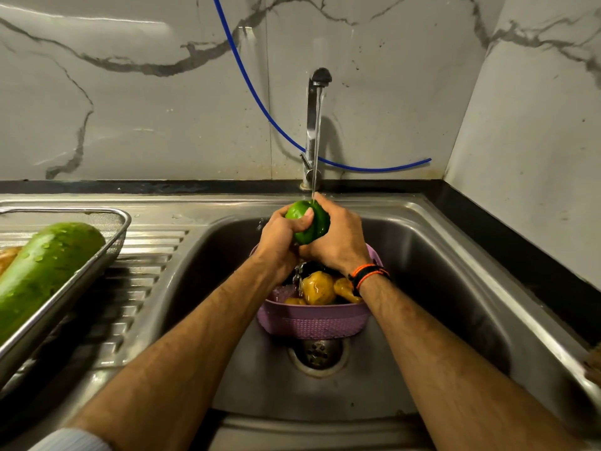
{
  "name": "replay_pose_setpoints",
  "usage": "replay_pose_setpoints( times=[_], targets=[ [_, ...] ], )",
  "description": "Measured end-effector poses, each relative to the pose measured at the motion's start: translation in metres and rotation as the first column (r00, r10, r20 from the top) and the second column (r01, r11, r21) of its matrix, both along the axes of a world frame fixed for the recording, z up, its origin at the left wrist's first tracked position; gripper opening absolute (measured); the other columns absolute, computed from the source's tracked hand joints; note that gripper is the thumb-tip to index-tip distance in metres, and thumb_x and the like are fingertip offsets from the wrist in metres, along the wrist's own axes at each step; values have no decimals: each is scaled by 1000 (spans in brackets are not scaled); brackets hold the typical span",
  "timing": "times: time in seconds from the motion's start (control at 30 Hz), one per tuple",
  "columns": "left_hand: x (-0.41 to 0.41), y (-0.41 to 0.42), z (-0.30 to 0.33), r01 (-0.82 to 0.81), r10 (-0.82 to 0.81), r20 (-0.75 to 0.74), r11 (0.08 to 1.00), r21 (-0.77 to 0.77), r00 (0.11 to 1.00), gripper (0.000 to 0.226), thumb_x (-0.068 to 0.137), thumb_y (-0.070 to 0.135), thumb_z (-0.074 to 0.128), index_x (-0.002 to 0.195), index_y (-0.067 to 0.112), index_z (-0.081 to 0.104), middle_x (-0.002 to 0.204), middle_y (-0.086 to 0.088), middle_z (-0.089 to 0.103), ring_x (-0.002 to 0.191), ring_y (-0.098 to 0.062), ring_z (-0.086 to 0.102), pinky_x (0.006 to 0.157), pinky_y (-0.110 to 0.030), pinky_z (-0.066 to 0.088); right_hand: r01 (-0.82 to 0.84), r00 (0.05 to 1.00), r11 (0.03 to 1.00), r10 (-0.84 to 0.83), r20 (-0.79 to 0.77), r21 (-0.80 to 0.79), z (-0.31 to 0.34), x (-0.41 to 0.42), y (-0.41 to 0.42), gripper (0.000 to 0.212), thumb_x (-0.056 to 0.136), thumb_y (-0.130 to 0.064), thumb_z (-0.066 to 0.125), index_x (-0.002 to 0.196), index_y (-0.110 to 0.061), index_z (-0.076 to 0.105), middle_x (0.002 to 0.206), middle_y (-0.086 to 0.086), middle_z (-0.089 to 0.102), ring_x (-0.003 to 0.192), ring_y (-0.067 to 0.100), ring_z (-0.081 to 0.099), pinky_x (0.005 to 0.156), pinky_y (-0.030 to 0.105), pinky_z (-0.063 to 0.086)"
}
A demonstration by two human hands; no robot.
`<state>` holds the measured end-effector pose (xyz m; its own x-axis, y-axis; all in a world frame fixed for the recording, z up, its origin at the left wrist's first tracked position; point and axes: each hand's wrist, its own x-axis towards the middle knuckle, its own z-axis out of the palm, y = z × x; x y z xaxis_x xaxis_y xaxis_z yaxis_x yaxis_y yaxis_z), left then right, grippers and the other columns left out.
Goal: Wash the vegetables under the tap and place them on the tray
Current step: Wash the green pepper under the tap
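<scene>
Both hands are holding a green vegetable (307,222) under the running tap (314,125), at the centre of the frame.

The left hand (281,240) is curling its fingers and thumb round the vegetable's left side, and the right hand (338,237) is wrapping round its right side, so the two are gripping it together in the thin stream of water, over the sink (455,288). Directly below, a purple basket (312,323) is sitting in the basin just above the drain (318,353), holding yellow vegetables (320,288) and something dark, possibly an aubergine, mostly hidden by the wrists. At the left edge, a metal tray (107,245) is resting on the ribbed drainboard, carrying a big wet green gourd (42,268). A blue hose (260,105) is hanging across the marble wall in the upper half.
</scene>
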<state>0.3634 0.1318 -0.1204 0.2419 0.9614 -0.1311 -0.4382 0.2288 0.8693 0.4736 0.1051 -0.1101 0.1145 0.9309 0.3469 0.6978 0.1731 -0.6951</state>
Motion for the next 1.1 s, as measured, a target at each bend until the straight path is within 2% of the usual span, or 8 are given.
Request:
replay_pose_setpoints(
  times=[0.13,0.33,0.43,0.57,0.73,0.83,0.97,1.1],
  targets=[
    [2,2,-2,-27,27,-11,1000,-1,1000,45,89,11,68,131,15,54,123,-15,67,111,-33,67,70,-42,60,22,1000,1000,-22,-21,-4,1,2,-1,107,58,-10,89,150,-13,36,137,7,57,119,18,55,90,13,40],
    [4,4,-6,-77,78,27,996,-36,997,49,86,17,73,131,14,57,125,-17,67,111,-32,67,72,-41,59,-12,1000,999,11,-8,-42,-2,-4,3,105,62,-10,88,152,-11,32,148,10,46,135,24,44,111,30,38],
    [3,3,-4,-134,141,68,986,-98,988,47,88,20,72,131,13,57,123,-18,66,103,-30,68,58,-33,58,-8,1000,1000,7,16,26,-3,-6,1,88,67,-15,89,144,-11,46,134,8,59,123,22,54,99,18,38],
    [1,5,-4,-166,173,94,983,-77,980,49,89,27,71,134,14,55,124,-18,65,94,-25,69,55,-27,56,21,999,994,-24,24,109,-3,-12,-2,81,73,-12,85,144,-10,47,135,11,59,123,24,56,106,31,46],
    [8,4,0,-183,199,158,977,-113,967,57,83,33,75,133,14,54,120,-19,65,73,-18,70,69,-29,57,111,994,979,-112,0,174,-2,-14,-5,61,82,-7,78,138,-13,55,126,11,65,111,20,63,94,22,49],
    [6,4,-1,-152,172,148,979,-137,974,52,86,31,73,131,12,55,117,-19,67,86,-22,68,88,-35,56,103,995,978,-104,-8,181,0,-13,-7,58,77,-7,81,132,-11,60,118,10,69,104,16,63,86,15,44],
    [0,0,-1,-88,101,122,990,-106,987,42,92,23,69,130,8,58,120,-19,67,92,-25,71,67,-33,62,4,1000,997,-5,15,73,1,-11,-5,77,74,-7,82,143,-10,47,131,10,60,122,24,55,92,16,37],
    [1,-2,3,-138,159,145,980,-142,977,42,92,20,67,130,5,56,116,-20,65,88,-27,70,52,-28,57,43,998,989,-37,-43,143,1,-11,-6,73,71,-7,86,137,-13,56,122,11,67,113,23,62,92,24,48]
  ],
)
